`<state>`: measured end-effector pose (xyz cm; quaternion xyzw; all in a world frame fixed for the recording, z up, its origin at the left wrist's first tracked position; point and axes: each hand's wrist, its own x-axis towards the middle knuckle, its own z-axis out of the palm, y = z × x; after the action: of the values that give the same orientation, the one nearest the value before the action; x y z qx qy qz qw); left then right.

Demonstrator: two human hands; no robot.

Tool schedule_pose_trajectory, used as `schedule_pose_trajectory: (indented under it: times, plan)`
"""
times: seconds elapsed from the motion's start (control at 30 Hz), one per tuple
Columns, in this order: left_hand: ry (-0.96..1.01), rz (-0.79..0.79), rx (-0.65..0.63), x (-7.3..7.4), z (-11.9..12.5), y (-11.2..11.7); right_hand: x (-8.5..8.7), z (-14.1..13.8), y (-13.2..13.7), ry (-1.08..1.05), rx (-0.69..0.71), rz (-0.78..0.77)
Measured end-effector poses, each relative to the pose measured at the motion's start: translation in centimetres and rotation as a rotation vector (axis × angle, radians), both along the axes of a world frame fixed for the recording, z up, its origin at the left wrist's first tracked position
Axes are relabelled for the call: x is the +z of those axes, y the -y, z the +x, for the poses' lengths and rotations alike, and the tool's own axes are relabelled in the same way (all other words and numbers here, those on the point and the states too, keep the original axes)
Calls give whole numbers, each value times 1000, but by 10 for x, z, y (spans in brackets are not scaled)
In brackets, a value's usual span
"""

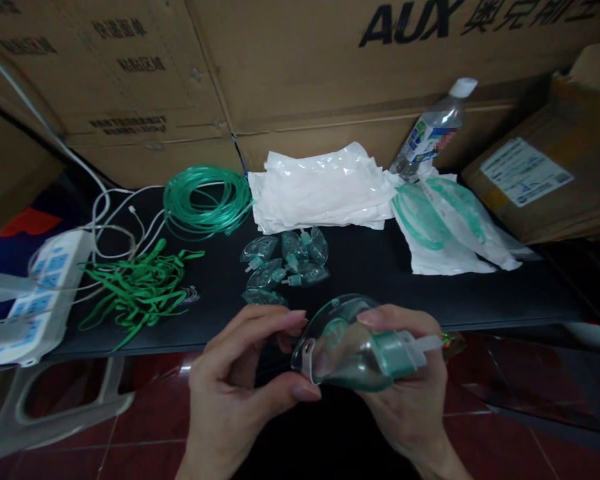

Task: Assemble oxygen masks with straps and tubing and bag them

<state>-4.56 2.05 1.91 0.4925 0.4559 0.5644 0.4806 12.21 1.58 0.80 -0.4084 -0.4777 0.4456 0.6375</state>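
My right hand [405,360] grips a clear green oxygen mask [347,353], its thumb on the upper side and its fingers underneath. The mask's green connector with a pale tip [405,350] points right. At the mask's left end, my left hand [250,360] is curved with thumb and fingers apart. Its thumb tip lies close to the mask's lower corner; whether it touches cannot be made out. Just beyond the hands, several similar smaller-looking masks [305,273] lie on the black tabletop [365,267]. A bundle of green elastic straps [140,287] lies to the left.
Coiled green tubing [205,200], stacked white packets [320,190] and bagged masks [445,227] line the back. A water bottle [433,133] leans near a cardboard box [550,160]. A power strip [45,300] with white cables sits left. A large carton [300,73] stands behind.
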Motion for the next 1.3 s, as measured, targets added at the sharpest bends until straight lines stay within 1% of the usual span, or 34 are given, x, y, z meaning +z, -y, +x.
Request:
schedule_pose_trajectory:
  times: [0.07, 0.1, 0.17, 0.23, 0.3, 0.4, 0.47, 0.57, 0.63, 0.73, 0.87, 1.0, 1.07, 1.13, 1.23, 1.3]
  plan:
    - [82, -113, 9, -4, 5, 2, -7, 1, 3, 99, -97, 60]
    - [125, -173, -9, -6, 7, 4, -11, 2, 4, 144, -133, 74]
    - [208, -268, -76, -7, 12, 6, -17, 5, 6, 218, -187, 100]
    - [278, -330, -121, -5, 15, 9, -20, 7, 7, 271, -209, 132]
    - [338, -386, -119, 0, 17, 11, -21, 9, 7, 285, -193, 141]
    - [389, -438, -140, 5, 19, 13, -18, 10, 5, 180, -129, 105]
    - [403, -453, -178, 6, 20, 14, -15, 10, 4, 137, -100, 100]
    - [394, -471, -208, 3, 20, 16, -15, 13, 3, 195, -120, 120]
    - [364, -454, -196, -1, 19, 17, -17, 16, 3, 237, -112, 115]
    - [272, -374, -174, -4, 16, 17, -17, 18, 4, 216, -18, 89]
    - [80, -237, -108, -2, 14, 14, -12, 16, 2, 21, 158, -25]
    - [-104, -124, -59, 2, 13, 12, 0, 16, -3, -130, 247, -115]
    - [-187, -77, -75, 4, 9, 12, 7, 18, -5, -164, 314, -206]
    - [-270, -34, -118, 5, 2, 12, 16, 21, -7, -162, 361, -333]
    - [-367, 12, -190, 4, -8, 11, 28, 24, -9, -95, 401, -493]
    - [-391, 46, -212, 2, -12, 10, 33, 24, -10, -22, 450, -550]
